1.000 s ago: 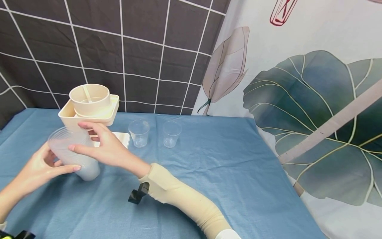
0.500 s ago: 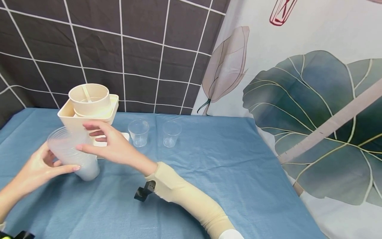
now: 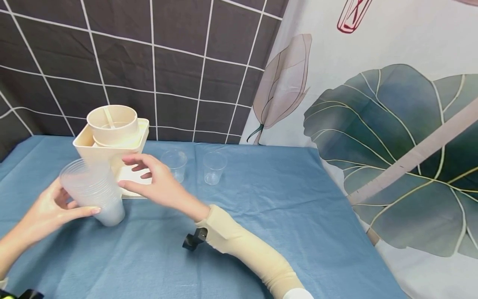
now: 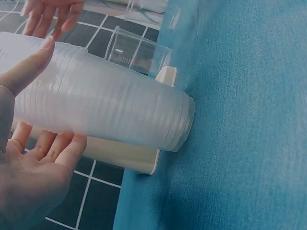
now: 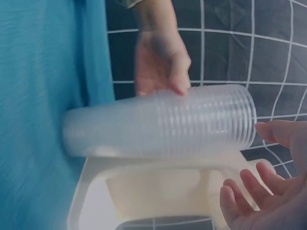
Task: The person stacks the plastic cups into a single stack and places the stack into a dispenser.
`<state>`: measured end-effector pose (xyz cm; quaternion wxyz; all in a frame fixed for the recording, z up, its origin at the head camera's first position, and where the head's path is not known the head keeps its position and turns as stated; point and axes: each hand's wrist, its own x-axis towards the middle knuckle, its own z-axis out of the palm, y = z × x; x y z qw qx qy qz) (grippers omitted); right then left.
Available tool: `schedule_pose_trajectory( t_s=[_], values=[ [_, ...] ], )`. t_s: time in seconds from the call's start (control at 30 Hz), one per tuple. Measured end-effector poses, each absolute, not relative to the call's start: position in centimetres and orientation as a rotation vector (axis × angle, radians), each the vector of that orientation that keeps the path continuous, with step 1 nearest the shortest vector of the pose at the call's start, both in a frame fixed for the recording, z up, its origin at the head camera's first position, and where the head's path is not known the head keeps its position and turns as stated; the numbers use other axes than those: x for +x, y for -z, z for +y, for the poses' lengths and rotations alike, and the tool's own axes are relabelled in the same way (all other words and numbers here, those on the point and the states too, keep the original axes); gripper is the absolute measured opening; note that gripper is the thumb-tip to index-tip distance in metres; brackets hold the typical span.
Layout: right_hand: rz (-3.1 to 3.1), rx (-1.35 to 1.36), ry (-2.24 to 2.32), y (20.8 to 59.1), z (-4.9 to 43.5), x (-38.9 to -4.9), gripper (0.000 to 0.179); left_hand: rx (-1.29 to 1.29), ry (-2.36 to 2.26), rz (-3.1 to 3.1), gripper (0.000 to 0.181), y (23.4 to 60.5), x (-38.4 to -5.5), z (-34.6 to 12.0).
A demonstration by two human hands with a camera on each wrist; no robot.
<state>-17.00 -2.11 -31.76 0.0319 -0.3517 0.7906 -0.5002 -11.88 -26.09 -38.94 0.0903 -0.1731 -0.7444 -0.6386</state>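
Note:
My left hand (image 3: pixel 52 214) grips a tall nested stack of clear plastic cups (image 3: pixel 98 193), thumb on the near side and fingers round the far side. The stack leans to the left, and in the left wrist view its bottom end (image 4: pixel 182 122) meets the blue cloth. Just right of the stack's upper part hovers my right hand (image 3: pixel 158 182), thumb and fingers spread apart with nothing between them. In the right wrist view the right thumb (image 5: pixel 276 132) is close to the stack's rim; whether it touches is unclear.
Behind the stack stands a cream dispenser-like stand (image 3: pixel 112 141) with a round cup-shaped top and a flat base. Two single clear cups, one partly behind the right hand (image 3: pixel 177 160) and one farther right (image 3: pixel 214 166), stand upright on the blue cloth (image 3: pixel 261 207).
My right hand has drawn away from the stack to the right, uncovering more of the cream stand's base. The left hand and the stack stay in place.

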Motion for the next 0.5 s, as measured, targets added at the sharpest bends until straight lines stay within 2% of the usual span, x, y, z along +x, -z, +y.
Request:
schedule_pose_trajectory(
  t_s=[0.5],
  values=[
    [2.541, -1.041, 1.497, 33.9, 1.0, -17.6, 0.039, -0.425, 1.715, -2.346, 0.096, 38.9, -12.0, -26.0]
  ],
)
